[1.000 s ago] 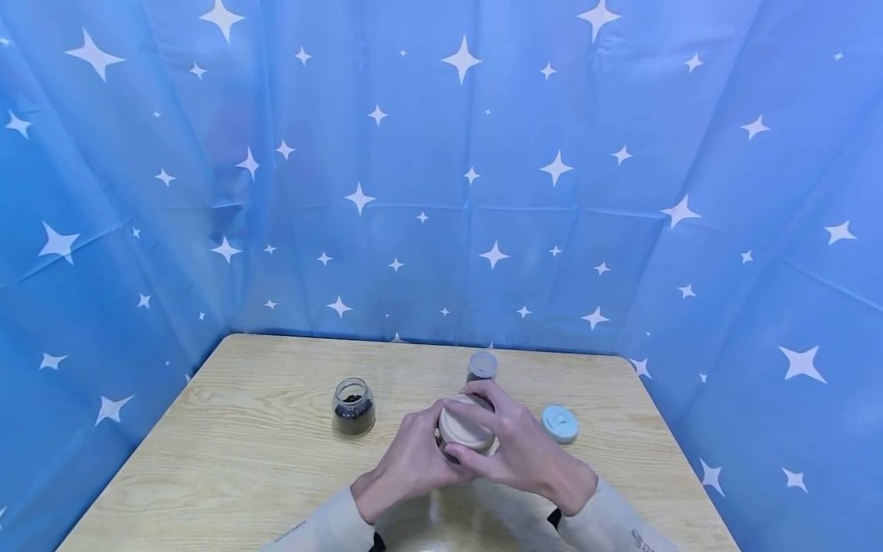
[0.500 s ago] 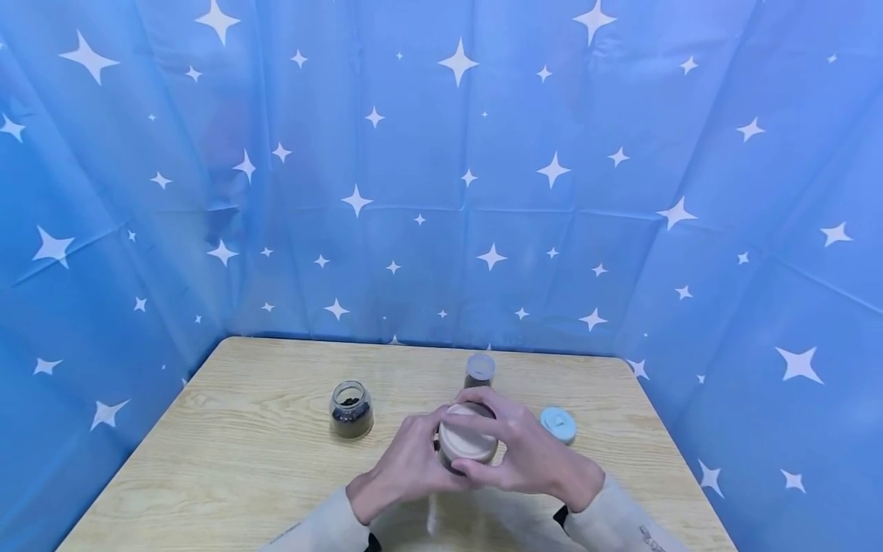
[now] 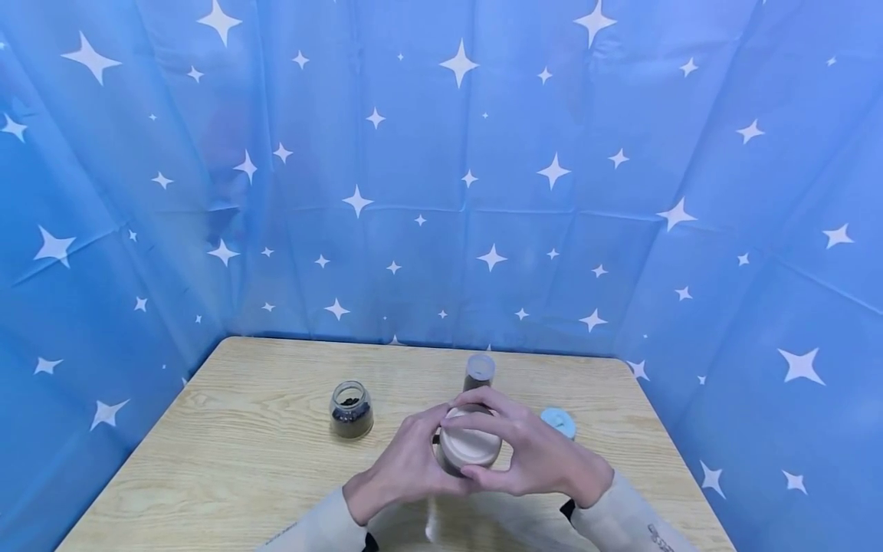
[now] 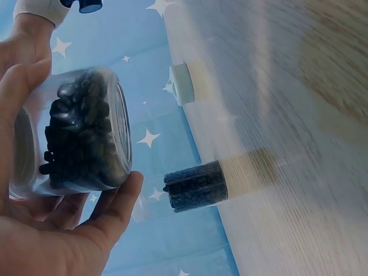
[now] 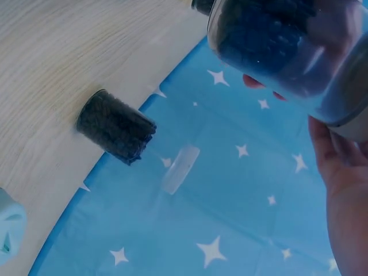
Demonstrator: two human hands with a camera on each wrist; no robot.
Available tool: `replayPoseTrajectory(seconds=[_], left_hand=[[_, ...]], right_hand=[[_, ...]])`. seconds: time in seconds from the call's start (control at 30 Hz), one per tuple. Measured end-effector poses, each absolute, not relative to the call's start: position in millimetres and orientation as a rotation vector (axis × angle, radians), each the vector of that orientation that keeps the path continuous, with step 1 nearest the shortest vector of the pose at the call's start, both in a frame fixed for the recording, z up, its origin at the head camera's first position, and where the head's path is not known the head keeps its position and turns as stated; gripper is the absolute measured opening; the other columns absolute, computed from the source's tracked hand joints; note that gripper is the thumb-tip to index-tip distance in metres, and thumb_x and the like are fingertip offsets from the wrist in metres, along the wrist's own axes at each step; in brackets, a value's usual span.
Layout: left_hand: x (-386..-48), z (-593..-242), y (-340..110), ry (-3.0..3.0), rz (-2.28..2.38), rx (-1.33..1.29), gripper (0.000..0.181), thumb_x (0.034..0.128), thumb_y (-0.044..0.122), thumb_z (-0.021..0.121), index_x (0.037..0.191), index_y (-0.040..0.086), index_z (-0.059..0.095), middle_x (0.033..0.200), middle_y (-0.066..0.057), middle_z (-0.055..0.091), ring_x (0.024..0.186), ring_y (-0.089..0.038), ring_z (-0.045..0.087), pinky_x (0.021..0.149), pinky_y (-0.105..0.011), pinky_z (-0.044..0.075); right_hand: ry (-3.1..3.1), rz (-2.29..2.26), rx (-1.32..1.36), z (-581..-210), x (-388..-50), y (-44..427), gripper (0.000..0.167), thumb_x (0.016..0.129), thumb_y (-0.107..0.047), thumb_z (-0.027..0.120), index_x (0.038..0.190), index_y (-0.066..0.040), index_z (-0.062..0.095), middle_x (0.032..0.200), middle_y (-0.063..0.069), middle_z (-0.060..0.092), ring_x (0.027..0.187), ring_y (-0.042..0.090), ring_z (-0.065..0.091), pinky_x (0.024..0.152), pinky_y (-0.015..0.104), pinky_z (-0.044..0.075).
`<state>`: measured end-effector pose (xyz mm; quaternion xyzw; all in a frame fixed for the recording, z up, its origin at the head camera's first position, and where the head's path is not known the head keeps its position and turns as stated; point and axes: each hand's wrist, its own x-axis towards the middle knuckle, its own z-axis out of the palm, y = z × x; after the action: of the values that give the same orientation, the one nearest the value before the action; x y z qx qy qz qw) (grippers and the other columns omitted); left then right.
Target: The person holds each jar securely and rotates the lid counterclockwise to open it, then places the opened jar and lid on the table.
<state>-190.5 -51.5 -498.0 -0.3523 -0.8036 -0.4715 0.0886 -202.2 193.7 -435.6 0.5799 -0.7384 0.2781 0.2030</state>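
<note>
A clear jar [image 4: 80,135] partly filled with dark pieces is held up off the table between both hands, a pale round lid [image 3: 471,438] on its top. My left hand [image 3: 412,462] grips the jar's side; in the left wrist view the left hand's [image 4: 63,230] fingers lie under and around the glass. My right hand [image 3: 534,448] curls its fingers and thumb round the lid's rim. In the right wrist view the jar [image 5: 276,46] is at the upper right, above the right hand [image 5: 351,201].
An open glass jar [image 3: 352,414] with dark contents stands on the table [image 3: 228,437] at the left. Behind the hands is a clear-capped cylindrical container [image 3: 480,369] of dark pieces. A light-blue lid [image 3: 560,421] lies to the right, and a starred blue curtain [image 3: 428,169] hangs behind.
The held jar and both hands have shifted slightly toward the front edge. My right hand has moved a little to the right, its fingers spread wider round the lid, partly covering the blue lid.
</note>
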Motion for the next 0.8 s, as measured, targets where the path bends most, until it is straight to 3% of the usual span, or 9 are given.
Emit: replayPoseTrajectory(seconds=[0.2,0.53,0.8], left_hand=[[-190.8,-499.5,-52.7,-2.389,-1.328,-1.019,0.087,0.0799,0.037,0.107,0.155,0.027,0.063,0.132,0.007,0.078,0.114,-0.007,0.075,0.095,-0.026,0.067],[-191.7,-499.2,-52.9,-2.435,-1.429,-0.955,0.094,0.0793,0.037,0.107,0.160,0.029,0.060,0.137,0.008,0.079,0.116,-0.008,0.078,0.098,-0.028,0.068],[-193.4,-499.3,-53.8,-2.448,-1.464,-0.892,0.079,0.0776,0.031,0.106,0.145,0.031,0.066,0.126,0.009,0.080,0.109,-0.005,0.077,0.096,-0.029,0.068]], right_hand=[[-2.077,0.752,1.608,-434.7,-201.0,193.5,0.061,0.101,-0.023,0.091,0.157,-0.016,0.070,0.155,0.015,0.067,0.134,0.027,0.074,0.113,0.030,0.063],[-2.073,0.726,1.594,-433.3,-201.2,191.3,0.062,0.102,-0.022,0.089,0.159,-0.014,0.068,0.158,0.017,0.067,0.140,0.030,0.071,0.117,0.029,0.061],[-2.139,0.719,1.512,-432.8,-197.4,190.9,0.062,0.103,-0.027,0.089,0.160,-0.018,0.068,0.162,0.017,0.065,0.142,0.031,0.071,0.105,0.042,0.069]])
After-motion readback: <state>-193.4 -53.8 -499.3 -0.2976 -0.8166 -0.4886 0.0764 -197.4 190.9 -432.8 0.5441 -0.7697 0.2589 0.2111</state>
